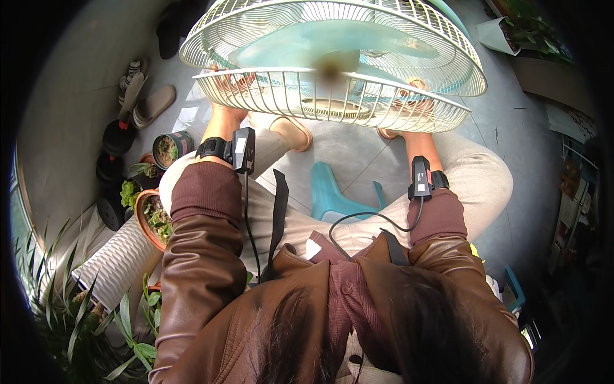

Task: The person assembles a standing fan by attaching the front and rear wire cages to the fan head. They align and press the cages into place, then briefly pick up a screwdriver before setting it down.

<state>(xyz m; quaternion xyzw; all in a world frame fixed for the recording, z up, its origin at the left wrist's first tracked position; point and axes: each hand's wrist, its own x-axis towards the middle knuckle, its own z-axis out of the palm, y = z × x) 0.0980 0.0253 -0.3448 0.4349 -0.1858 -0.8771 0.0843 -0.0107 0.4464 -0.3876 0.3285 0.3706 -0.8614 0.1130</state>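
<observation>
A white wire fan grille hangs tilted in front of me, a ring at its middle. My left hand grips its left side, fingers curled behind the wires. On the right side my right hand holds the same grille, its fingers partly hidden by the wires. Just beyond it stands the fan's other wire cage, with pale teal blades inside and a blurred brownish hub at the centre. The two cages are apart at the far edge; whether they touch nearer me I cannot tell.
A teal plastic stool shows between my legs. Potted plants, a white ribbed planter and dumbbells line the left. Slippers lie farther off on the grey tiles. A white plant pot stands far right.
</observation>
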